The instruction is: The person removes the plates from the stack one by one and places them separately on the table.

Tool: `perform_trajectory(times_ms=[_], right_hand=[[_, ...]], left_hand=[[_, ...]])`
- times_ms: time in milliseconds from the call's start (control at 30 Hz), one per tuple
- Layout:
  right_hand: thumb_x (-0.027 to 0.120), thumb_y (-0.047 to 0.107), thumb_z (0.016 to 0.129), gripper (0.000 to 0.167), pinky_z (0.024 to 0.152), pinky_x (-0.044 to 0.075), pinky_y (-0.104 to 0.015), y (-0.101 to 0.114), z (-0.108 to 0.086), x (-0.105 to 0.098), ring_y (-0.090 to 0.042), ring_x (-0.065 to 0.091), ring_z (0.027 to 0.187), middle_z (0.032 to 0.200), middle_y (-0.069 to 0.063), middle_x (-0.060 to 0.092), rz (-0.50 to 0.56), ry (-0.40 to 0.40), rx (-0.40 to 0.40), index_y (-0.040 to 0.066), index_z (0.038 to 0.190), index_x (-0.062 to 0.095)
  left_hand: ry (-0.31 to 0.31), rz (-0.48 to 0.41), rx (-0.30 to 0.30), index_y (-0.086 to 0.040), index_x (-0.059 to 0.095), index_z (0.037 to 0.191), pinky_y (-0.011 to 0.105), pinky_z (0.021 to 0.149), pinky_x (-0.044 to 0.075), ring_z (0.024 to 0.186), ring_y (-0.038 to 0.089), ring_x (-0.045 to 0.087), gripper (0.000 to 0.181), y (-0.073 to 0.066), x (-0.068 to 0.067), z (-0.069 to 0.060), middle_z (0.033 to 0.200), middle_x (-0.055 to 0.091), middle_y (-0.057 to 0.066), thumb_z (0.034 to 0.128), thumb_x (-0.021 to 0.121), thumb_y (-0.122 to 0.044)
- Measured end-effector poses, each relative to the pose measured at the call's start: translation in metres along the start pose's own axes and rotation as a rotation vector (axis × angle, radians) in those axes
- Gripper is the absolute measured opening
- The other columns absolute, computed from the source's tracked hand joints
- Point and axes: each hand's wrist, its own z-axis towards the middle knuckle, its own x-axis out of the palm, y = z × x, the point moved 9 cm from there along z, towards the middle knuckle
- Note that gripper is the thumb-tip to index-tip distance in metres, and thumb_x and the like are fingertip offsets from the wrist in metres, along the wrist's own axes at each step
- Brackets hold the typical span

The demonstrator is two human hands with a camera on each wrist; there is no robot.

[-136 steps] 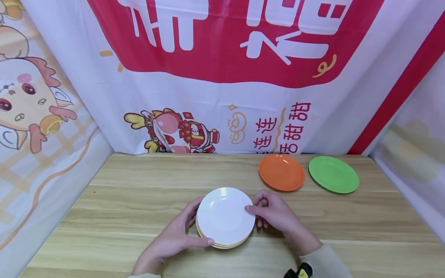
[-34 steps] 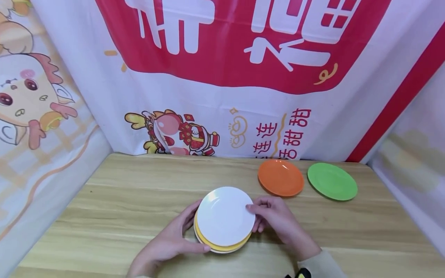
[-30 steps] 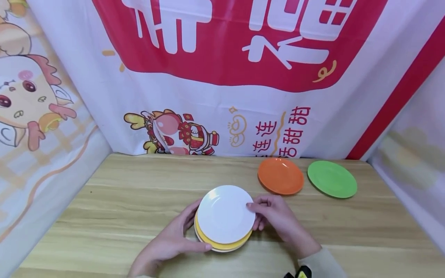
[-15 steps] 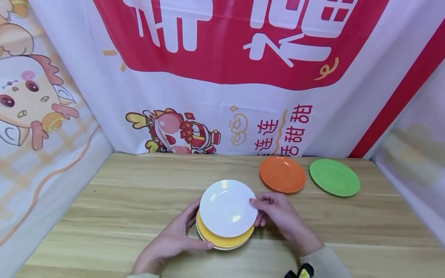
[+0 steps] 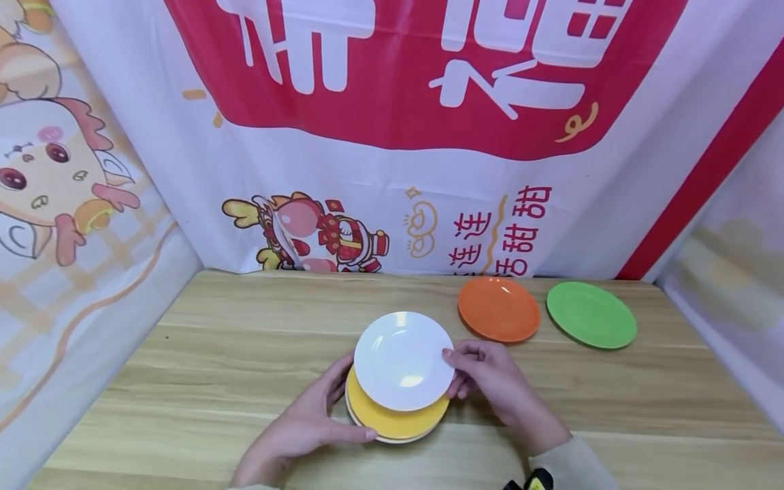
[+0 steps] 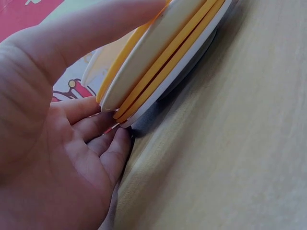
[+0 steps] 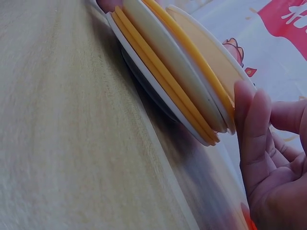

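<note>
My right hand [image 5: 493, 381] pinches the right rim of a white plate [image 5: 401, 357], thumb on top and fingers beneath. This plate is raised at an angle over a yellow plate [image 5: 392, 420], the top one of a stack of white and yellow plates. Around the left side of that stack curls my left hand [image 5: 309, 418], its thumb on the near rim. In the right wrist view a gap shows between the lifted white plate [image 7: 211, 45] and the yellow plate [image 7: 184, 40] below. Seen from the left wrist, several stacked rims [image 6: 165, 62] lie between thumb and fingers.
An orange plate [image 5: 499, 309] and a green plate [image 5: 591, 314] lie side by side at the back right of the wooden table [image 5: 257, 320]. A printed cloth [image 5: 392, 197] hangs along the table's back edge, with more cloth at both sides.
The top white plate has slid away from me and tilted up off the stack in my right hand, baring more of the yellow plate. My left hand keeps its hold on the stack.
</note>
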Motion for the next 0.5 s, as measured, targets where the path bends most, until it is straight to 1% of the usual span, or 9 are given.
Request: perform_trajectory(times_ms=[100, 167, 267, 333, 400, 500], right_hand=[[0.071, 0.027, 0.105, 0.034, 0.060, 0.060, -0.025, 0.000, 0.000, -0.002, -0.016, 0.071, 0.065, 0.073, -0.004, 0.074, 0.012, -0.018, 0.002, -0.005, 0.118, 0.068], [0.071, 0.026, 0.105, 0.035, 0.061, 0.061, -0.025, 0.001, 0.000, -0.004, -0.016, 0.072, 0.066, 0.075, -0.004, 0.074, 0.017, -0.033, 0.001, -0.006, 0.120, 0.068], [0.071, 0.025, 0.105, 0.035, 0.062, 0.061, -0.025, 0.002, -0.001, -0.006, -0.017, 0.072, 0.068, 0.076, -0.004, 0.075, 0.017, -0.060, 0.003, -0.006, 0.121, 0.067], [0.070, 0.024, 0.105, 0.033, 0.062, 0.060, -0.025, 0.002, -0.002, -0.009, -0.018, 0.072, 0.069, 0.076, -0.005, 0.075, 0.015, -0.087, 0.006, -0.006, 0.120, 0.068], [0.070, 0.023, 0.105, 0.031, 0.062, 0.060, -0.026, 0.003, -0.003, -0.011, -0.019, 0.073, 0.070, 0.077, -0.006, 0.075, 0.011, -0.112, 0.011, -0.005, 0.118, 0.068], [0.071, 0.024, 0.105, 0.029, 0.064, 0.060, -0.026, 0.004, -0.002, -0.013, -0.021, 0.074, 0.073, 0.080, -0.008, 0.076, 0.007, -0.139, 0.019, -0.003, 0.116, 0.070]], left_hand=[[0.004, 0.007, 0.005, -0.021, 0.027, 0.171, 0.054, 0.136, 0.016, 0.166, 0.036, 0.025, 0.118, -0.001, 0.000, 0.000, 0.180, 0.024, 0.006, 0.0769, 0.099, -0.022], [0.004, 0.013, 0.015, -0.020, 0.027, 0.171, 0.050, 0.136, 0.017, 0.166, 0.035, 0.025, 0.119, -0.001, 0.000, 0.000, 0.180, 0.024, 0.006, 0.0765, 0.099, -0.022], [0.005, 0.019, 0.024, -0.019, 0.027, 0.171, 0.034, 0.134, 0.021, 0.166, 0.033, 0.025, 0.119, 0.000, 0.001, -0.001, 0.180, 0.024, 0.005, 0.0760, 0.099, -0.022], [0.011, 0.019, 0.027, -0.019, 0.026, 0.171, 0.030, 0.133, 0.021, 0.166, 0.032, 0.025, 0.120, 0.001, 0.002, -0.001, 0.180, 0.024, 0.004, 0.0761, 0.099, -0.022], [0.013, 0.020, 0.027, -0.020, 0.027, 0.171, 0.032, 0.134, 0.021, 0.166, 0.032, 0.025, 0.119, 0.001, 0.003, 0.000, 0.180, 0.024, 0.004, 0.0764, 0.099, -0.022], [0.003, 0.014, 0.028, -0.021, 0.028, 0.171, 0.049, 0.136, 0.016, 0.166, 0.034, 0.025, 0.119, 0.000, 0.002, -0.001, 0.180, 0.025, 0.005, 0.0756, 0.099, -0.022]])
